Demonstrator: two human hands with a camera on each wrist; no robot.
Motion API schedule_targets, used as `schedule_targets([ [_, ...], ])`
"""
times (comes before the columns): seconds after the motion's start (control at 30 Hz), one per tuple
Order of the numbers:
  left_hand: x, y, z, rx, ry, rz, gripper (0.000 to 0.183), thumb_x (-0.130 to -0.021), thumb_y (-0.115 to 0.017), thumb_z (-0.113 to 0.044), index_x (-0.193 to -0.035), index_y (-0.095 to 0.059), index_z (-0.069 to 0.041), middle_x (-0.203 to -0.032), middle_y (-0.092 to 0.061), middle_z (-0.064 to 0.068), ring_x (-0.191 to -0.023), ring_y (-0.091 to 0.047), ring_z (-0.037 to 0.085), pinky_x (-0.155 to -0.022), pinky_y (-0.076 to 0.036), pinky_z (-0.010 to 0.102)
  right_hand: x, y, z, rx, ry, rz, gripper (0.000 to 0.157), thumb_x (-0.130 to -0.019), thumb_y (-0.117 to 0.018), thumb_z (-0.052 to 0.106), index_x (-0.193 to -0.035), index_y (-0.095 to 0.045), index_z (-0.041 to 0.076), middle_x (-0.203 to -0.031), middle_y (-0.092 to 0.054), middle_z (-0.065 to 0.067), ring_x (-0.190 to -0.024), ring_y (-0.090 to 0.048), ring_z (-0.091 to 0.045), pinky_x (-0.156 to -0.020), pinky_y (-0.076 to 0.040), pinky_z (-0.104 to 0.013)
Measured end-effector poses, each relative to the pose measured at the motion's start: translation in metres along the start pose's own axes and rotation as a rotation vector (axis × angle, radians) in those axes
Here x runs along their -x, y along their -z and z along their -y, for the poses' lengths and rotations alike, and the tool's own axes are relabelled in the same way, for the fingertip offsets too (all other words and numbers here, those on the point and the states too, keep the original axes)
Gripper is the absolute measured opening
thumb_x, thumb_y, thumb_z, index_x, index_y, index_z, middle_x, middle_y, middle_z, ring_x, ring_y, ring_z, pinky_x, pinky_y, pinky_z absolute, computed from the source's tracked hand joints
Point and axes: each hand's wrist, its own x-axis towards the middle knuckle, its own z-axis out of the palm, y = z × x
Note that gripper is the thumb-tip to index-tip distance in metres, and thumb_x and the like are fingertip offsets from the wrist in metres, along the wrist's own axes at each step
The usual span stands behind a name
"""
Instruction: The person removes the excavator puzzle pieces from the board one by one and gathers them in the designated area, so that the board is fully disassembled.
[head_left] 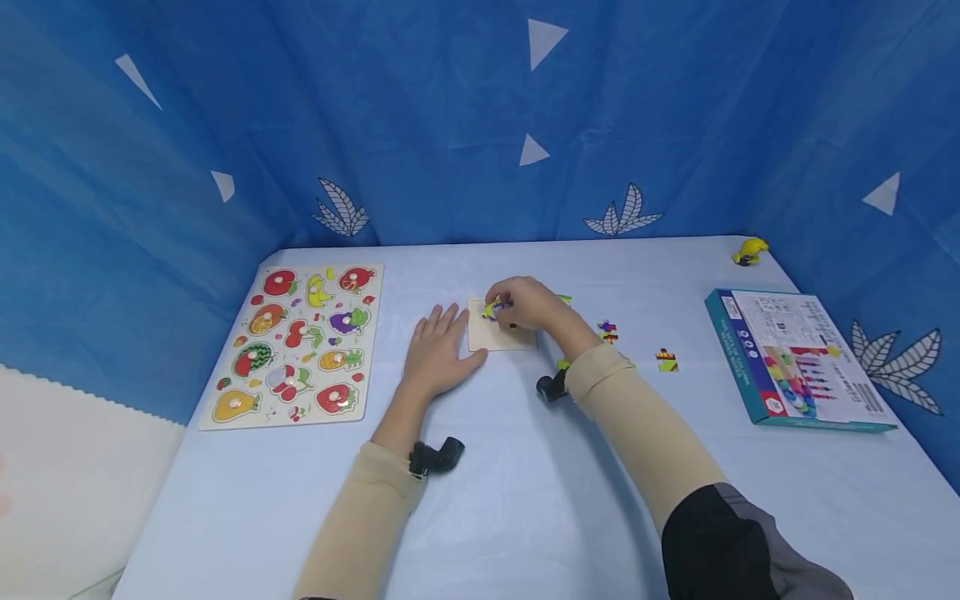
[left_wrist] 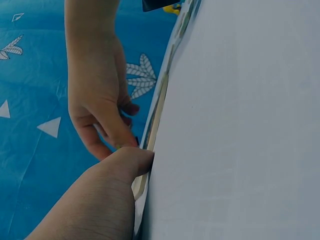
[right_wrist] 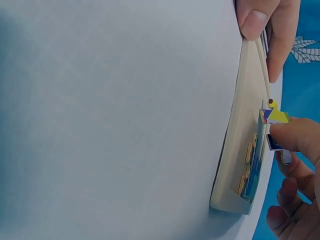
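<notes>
A small pale wooden puzzle tray [head_left: 487, 339] lies near the middle of the white table. My left hand [head_left: 437, 354] rests beside its left edge with the fingers straight; in the right wrist view its thumb touches the tray's end. Over the tray, my right hand [head_left: 528, 302] pinches a jigsaw piece [right_wrist: 276, 116] with yellow and purple on it between thumb and fingers. Several coloured pieces [right_wrist: 254, 165] sit in the tray below, partly hidden from the head view by the right hand. To the right lie loose jigsaw pieces [head_left: 607, 332], some partly covered by the right arm.
A wooden fruit peg board [head_left: 303, 348] lies at the left. At the right is a teal-edged box [head_left: 802, 358], with a small yellow toy [head_left: 750, 250] behind it near the back corner. Another loose piece [head_left: 666, 361] lies between the right arm and the box. Blue cloth hangs behind the table.
</notes>
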Motion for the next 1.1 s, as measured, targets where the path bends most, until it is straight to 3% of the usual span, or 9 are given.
schedule_targets([
  [0.33,0.001,0.000,0.000,0.001,0.003,0.006,0.086,-0.090,-0.048,-0.066,-0.158,-0.027,-0.019,-0.168,-0.018,0.003,-0.157,-0.005,0.026,-0.127,-0.006,0.050,-0.001,-0.001,0.001,0.072,0.018,-0.002,0.028,-0.092,-0.069,0.016,-0.121,-0.069,0.017,-0.103,-0.064,-0.005,-0.090,-0.057,-0.020,-0.081,-0.051,-0.034],
  [0.6,0.000,0.000,0.000,-0.001,0.005,0.005,0.086,-0.090,-0.049,-0.066,-0.158,-0.027,-0.019,-0.168,-0.018,0.003,-0.157,-0.005,0.026,-0.127,-0.005,0.050,-0.001,-0.004,0.006,0.020,0.045,-0.021,0.026,-0.093,-0.069,0.013,-0.119,-0.072,0.015,-0.102,-0.065,-0.005,-0.091,-0.057,-0.020,-0.079,-0.053,-0.032],
  [0.87,0.000,0.002,-0.001,0.003,0.011,0.008,0.086,-0.090,-0.050,-0.066,-0.158,-0.027,-0.020,-0.168,-0.018,0.003,-0.157,-0.005,0.026,-0.127,-0.005,0.050,0.001,-0.005,0.007,-0.029,0.024,-0.005,0.031,-0.092,-0.069,0.011,-0.123,-0.070,0.015,-0.121,-0.069,-0.006,-0.112,-0.061,-0.020,-0.103,-0.050,-0.038],
  [1.1,-0.001,-0.001,0.000,-0.005,0.009,-0.002,0.086,-0.089,-0.050,-0.066,-0.158,-0.028,-0.019,-0.167,-0.019,0.003,-0.157,-0.006,0.026,-0.127,-0.006,0.050,0.010,0.011,-0.005,-0.137,-0.006,-0.028,0.034,-0.092,-0.070,0.018,-0.126,-0.068,0.016,-0.118,-0.065,-0.005,-0.104,-0.058,-0.022,-0.091,-0.054,-0.038],
])
